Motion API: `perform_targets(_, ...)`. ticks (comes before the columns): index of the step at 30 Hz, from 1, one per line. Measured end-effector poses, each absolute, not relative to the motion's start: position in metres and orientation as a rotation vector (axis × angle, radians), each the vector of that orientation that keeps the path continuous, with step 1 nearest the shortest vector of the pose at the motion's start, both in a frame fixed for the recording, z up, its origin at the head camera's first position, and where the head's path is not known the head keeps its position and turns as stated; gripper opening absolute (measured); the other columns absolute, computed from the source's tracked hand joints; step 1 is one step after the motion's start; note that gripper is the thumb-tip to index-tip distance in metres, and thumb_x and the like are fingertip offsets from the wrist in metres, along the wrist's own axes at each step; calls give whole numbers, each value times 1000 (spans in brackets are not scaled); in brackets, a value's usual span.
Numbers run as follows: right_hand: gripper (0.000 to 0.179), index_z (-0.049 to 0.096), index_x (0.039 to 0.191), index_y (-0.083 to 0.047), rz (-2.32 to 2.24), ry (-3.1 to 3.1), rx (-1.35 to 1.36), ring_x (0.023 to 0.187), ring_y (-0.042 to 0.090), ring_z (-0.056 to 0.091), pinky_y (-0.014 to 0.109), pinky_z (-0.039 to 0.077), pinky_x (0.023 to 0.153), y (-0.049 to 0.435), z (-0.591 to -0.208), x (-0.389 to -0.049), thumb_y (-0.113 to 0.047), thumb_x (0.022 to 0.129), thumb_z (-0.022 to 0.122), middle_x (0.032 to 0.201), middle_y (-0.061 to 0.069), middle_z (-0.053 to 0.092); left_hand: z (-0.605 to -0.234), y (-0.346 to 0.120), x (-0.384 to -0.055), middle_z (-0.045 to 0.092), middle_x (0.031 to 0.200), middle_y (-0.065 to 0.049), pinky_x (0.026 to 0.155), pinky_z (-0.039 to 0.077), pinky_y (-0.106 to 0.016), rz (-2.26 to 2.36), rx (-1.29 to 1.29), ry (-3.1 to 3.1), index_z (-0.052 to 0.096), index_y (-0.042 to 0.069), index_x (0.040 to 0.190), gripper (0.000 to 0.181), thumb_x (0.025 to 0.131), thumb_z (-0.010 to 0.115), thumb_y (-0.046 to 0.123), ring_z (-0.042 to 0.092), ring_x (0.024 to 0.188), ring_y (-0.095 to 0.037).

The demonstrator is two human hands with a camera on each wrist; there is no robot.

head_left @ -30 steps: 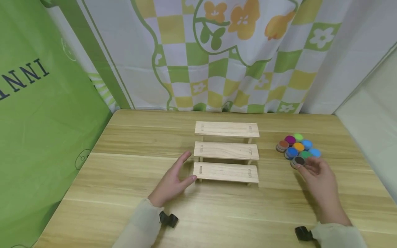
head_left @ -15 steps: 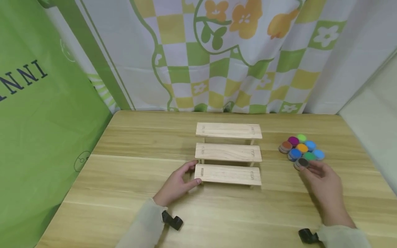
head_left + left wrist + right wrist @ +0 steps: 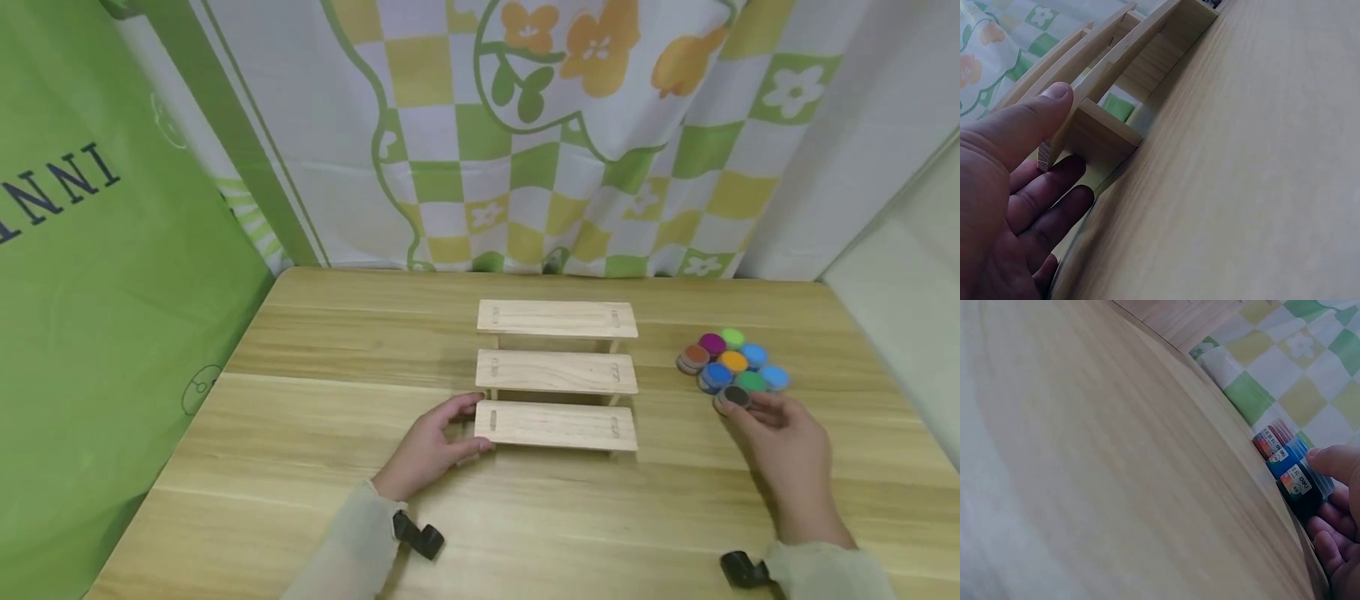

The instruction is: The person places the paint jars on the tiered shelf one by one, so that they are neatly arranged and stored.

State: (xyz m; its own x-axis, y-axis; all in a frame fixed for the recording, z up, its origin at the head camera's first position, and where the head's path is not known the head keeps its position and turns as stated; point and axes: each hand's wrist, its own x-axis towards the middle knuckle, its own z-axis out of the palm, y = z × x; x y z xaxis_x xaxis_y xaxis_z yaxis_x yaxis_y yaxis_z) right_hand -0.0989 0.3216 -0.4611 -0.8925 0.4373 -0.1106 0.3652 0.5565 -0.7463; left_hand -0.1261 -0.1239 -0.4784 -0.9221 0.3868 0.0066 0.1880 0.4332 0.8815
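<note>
A pale wooden rack with three stepped boards [image 3: 558, 425] stands mid-table. At its front left corner, my left hand [image 3: 427, 446] grips the end of the lowest board. In the left wrist view the thumb [image 3: 1054, 103] lies along the board's edge and the other fingers reach under it, beside the leg [image 3: 1104, 134]. My right hand [image 3: 791, 442] holds a black-topped paint jar [image 3: 730, 400] between thumb and fingers, at the near corner of a cluster of jars. Seen from the right wrist, this dark jar [image 3: 1300, 490] has a printed label and a clear lid.
Several paint jars are packed behind the black one: blue [image 3: 715, 377], brown [image 3: 693, 358], purple [image 3: 712, 343], orange [image 3: 732, 361], green [image 3: 752, 382] and others. A patterned curtain [image 3: 487, 167] hangs at the table's back edge, and a green cloth [image 3: 112, 333] borders the left side.
My left hand has moved right and slightly down, closing onto the rack's front left end. The right hand stays at the black jar, its thumb at the lid. The view has shifted slightly.
</note>
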Motion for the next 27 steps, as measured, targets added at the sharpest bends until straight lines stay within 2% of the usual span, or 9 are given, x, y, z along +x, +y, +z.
perform_targets(12,72,52,127,-5,1211,-2689,-722,73,-8,49,15,42,63,320,-463,-98,-57,78,65,112,13,61,-478,-123,-126,55,126,10,106,31,-39,1466,517,2516,48,24,135,69,74,75,41,44,122,-11)
perform_targets(27,73,51,128,-4,1180,-2721,-668,76,-8,48,16,42,63,322,-464,-100,-56,79,64,116,17,59,-478,-124,-126,55,125,10,105,32,-38,1491,579,2520,46,23,137,69,76,72,42,45,122,-11)
